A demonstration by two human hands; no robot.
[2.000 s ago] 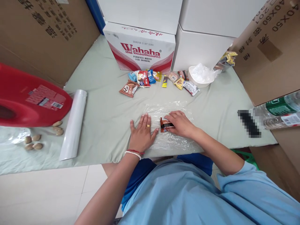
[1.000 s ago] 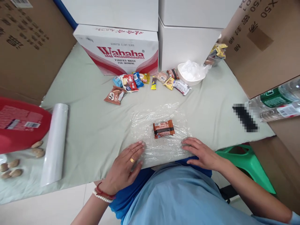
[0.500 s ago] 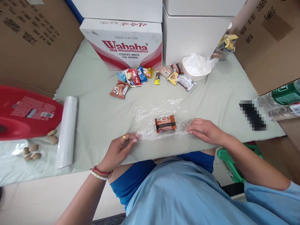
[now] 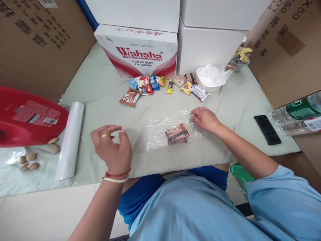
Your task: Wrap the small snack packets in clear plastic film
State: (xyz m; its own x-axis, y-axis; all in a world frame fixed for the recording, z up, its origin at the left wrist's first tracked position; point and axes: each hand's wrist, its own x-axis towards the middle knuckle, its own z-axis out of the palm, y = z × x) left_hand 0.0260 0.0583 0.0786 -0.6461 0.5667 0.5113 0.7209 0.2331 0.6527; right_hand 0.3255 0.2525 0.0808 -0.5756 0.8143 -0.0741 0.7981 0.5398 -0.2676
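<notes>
On the table lies a clear plastic bag or sheet of film (image 4: 156, 139), wrinkled and nearly flat. A brown-red wrapped snack (image 4: 177, 133) is near its right half, with a layer of the clear plastic seemingly over it. My left hand (image 4: 111, 147), with a gold ring and a red and a white bracelet, hovers left of the plastic; its fingers are curled, thumb apart, nothing held. My right hand (image 4: 207, 119) is at the plastic's far right corner, thumb and fingers slightly apart, its fingertips at or just above the plastic.
Behind are several wrapped snacks (image 4: 145, 85), a white bowl (image 4: 209, 86) holding clear plastic, and a Wahaha carton (image 4: 142, 55). A plastic roll (image 4: 70, 140), red jug (image 4: 32, 117) and walnuts (image 4: 32, 165) lie left. To the right are a phone (image 4: 268, 130) and bottles (image 4: 299, 108).
Both hands have left the plastic's near edge: my left hand has moved left and up, my right hand to the far corner. The near edge now lies folded over the snack.
</notes>
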